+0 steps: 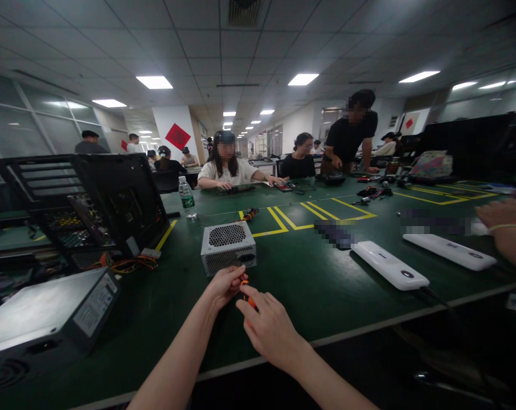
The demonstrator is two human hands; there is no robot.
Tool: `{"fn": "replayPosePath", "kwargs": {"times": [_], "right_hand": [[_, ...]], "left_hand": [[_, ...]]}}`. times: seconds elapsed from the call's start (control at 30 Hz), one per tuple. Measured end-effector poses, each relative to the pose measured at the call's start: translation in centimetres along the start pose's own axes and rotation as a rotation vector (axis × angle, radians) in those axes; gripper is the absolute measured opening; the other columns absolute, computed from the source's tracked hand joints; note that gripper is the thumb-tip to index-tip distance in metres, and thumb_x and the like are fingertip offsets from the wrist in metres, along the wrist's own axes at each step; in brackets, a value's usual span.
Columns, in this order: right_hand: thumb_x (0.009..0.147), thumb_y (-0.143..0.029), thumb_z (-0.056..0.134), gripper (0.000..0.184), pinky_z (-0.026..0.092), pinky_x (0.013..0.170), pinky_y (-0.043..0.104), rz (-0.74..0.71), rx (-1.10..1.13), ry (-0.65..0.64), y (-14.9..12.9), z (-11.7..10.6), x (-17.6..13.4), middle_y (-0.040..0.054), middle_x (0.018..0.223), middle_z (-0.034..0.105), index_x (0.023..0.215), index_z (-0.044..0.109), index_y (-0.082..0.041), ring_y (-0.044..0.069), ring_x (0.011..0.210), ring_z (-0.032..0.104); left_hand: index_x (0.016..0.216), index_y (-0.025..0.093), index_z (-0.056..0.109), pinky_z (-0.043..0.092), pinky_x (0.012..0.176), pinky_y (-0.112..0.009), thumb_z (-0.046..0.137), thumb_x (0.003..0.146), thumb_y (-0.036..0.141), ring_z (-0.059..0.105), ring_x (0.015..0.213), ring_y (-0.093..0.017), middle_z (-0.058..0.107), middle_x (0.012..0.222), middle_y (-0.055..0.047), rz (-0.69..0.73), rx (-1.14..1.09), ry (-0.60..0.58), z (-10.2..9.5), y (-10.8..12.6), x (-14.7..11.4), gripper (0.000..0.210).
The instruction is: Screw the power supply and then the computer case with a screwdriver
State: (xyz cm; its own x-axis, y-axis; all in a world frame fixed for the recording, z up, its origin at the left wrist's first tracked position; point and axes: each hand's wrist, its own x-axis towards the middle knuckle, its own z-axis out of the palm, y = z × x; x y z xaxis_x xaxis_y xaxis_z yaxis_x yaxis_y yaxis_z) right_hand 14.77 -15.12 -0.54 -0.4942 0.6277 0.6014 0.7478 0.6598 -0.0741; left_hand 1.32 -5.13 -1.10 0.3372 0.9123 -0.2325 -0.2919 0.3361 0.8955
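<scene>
1. Power supply unit (228, 245), head view: sits just past the left hand (224, 286). Probably hefty, stiff sheet metal; I'd grab opposite sides of the casing.
2. Left fingertips are pinched together, can't tell on what.
3. Right hand (270, 320) is wrapped around an orange-handled tool (252, 302), likely light, with a firm plastic grip; hold it there.

Count: 2 wearer's hands (226, 286) (269, 322), 1 orange tool (252, 302), 2 power supplies (228, 250) (48, 310), 1 open computer case (123, 199), 1 water bottle (187, 199), 2 white gadgets (388, 265) (449, 251), 3 red wall diamonds (177, 136) (124, 145) (409, 123).
</scene>
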Motion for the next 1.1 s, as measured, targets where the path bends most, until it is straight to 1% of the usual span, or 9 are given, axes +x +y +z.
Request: {"fn": "replayPosePath", "kwargs": {"times": [0.1, 0.23, 0.37, 0.53, 0.7, 0.8, 0.9, 0.97, 1.1], "right_hand": [[0.08, -0.011, 0.043, 0.023, 0.042, 0.069, 0.029, -0.013, -0.057, 0.111, 0.3, 0.6, -0.1, 0.0097, 0.114, 0.053, 0.099, 0.054, -0.016, 0.015, 0.077, 0.055], [0.082, -0.012, 0.041, 0.02, 0.042, 0.065, 0.027, 0.075, -0.094, 0.249, 0.5, 1.0, -0.2, 0.01, 0.105, 0.058, 0.092, 0.057, -0.017, 0.014, 0.075, 0.057], [0.08, -0.012, 0.043, 0.02, 0.044, 0.068, 0.03, 0.08, -0.063, 0.177, 0.1, 0.3, -0.1, 0.0111, 0.106, 0.055, 0.092, 0.057, -0.017, 0.016, 0.078, 0.056], [0.074, -0.012, 0.046, 0.033, 0.043, 0.076, 0.035, 0.011, -0.005, 0.061, -0.1, -0.4, 0.0, 0.015, 0.116, 0.048, 0.107, 0.05, -0.014, 0.022, 0.094, 0.051], [0.08, -0.011, 0.042, 0.027, 0.045, 0.071, 0.032, -0.076, -0.046, 0.086, 0.1, 0.1, -0.1, 0.0113, 0.115, 0.052, 0.104, 0.052, -0.016, 0.017, 0.082, 0.055], [0.082, -0.013, 0.043, 0.021, 0.045, 0.07, 0.031, -0.03, -0.065, 0.157, 0.3, 0.5, -0.1, 0.0107, 0.109, 0.055, 0.098, 0.055, -0.017, 0.017, 0.081, 0.056], [0.082, -0.015, 0.044, 0.017, 0.046, 0.068, 0.028, 0.04, -0.054, 0.203, 0.3, 0.7, -0.1, 0.0105, 0.103, 0.057, 0.093, 0.057, -0.017, 0.015, 0.079, 0.056], [0.082, -0.018, 0.045, 0.014, 0.046, 0.067, 0.028, 0.065, -0.048, 0.196, 0.3, 0.7, -0.1, 0.0097, 0.102, 0.056, 0.09, 0.057, -0.018, 0.015, 0.077, 0.056], [0.08, -0.02, 0.047, 0.013, 0.046, 0.068, 0.03, 0.078, -0.021, 0.12, 0.1, 0.2, 0.0, 0.0093, 0.105, 0.053, 0.091, 0.055, -0.018, 0.016, 0.077, 0.055]], "left_hand": [[0.061, 0.007, 0.054, 0.012, 0.034, -0.013, 0.063, 0.067, 0.031, 0.023, 0.031, 0.0, 0.031, 0.034, 0.008, 0.018, 0.001, -0.017, -0.1, -0.2, 0.1, 0.027], [0.074, 0.008, 0.056, 0.012, 0.034, -0.014, 0.059, 0.071, 0.027, 0.025, 0.032, 0.001, 0.048, 0.048, 0.003, 0.029, -0.018, -0.042, -0.1, -0.1, -0.1, 0.02], [0.071, 0.008, 0.055, 0.013, 0.034, -0.013, 0.058, 0.072, 0.02, 0.024, 0.033, 0.002, 0.049, 0.049, 0.002, 0.025, -0.036, -0.037, 0.0, 0.1, -0.3, 0.012], [0.06, 0.009, 0.051, 0.012, 0.033, -0.013, 0.062, 0.069, 0.027, 0.022, 0.031, 0.0, 0.033, 0.034, 0.008, 0.018, -0.006, 0.011, 0.3, 0.3, -0.5, 0.023], [0.057, 0.008, 0.051, 0.015, 0.034, -0.013, 0.064, 0.067, 0.029, 0.024, 0.031, 0.0, 0.031, 0.033, 0.008, 0.001, 0.018, 0.065, 0.7, 0.4, -0.5, 0.026], [0.061, 0.007, 0.053, 0.015, 0.034, -0.013, 0.06, 0.071, 0.026, 0.025, 0.033, 0.001, 0.039, 0.039, 0.005, -0.004, -0.02, 0.03, 0.6, 0.4, -0.6, 0.022], [0.075, 0.007, 0.057, 0.016, 0.034, -0.012, 0.055, 0.075, 0.022, 0.028, 0.035, 0.001, 0.052, 0.053, -0.001, -0.018, -0.062, -0.013, 0.5, 0.4, -0.6, 0.016], [0.079, 0.007, 0.057, 0.016, 0.034, -0.012, 0.052, 0.078, 0.02, 0.027, 0.034, 0.001, 0.049, 0.05, 0.001, -0.03, -0.066, -0.032, 0.4, 0.3, -0.6, 0.014], [0.071, 0.006, 0.056, 0.014, 0.033, -0.011, 0.048, 0.08, 0.018, 0.023, 0.031, 0.001, 0.038, 0.039, 0.005, -0.026, -0.065, -0.031, 0.3, 0.2, -0.4, 0.016]]}}
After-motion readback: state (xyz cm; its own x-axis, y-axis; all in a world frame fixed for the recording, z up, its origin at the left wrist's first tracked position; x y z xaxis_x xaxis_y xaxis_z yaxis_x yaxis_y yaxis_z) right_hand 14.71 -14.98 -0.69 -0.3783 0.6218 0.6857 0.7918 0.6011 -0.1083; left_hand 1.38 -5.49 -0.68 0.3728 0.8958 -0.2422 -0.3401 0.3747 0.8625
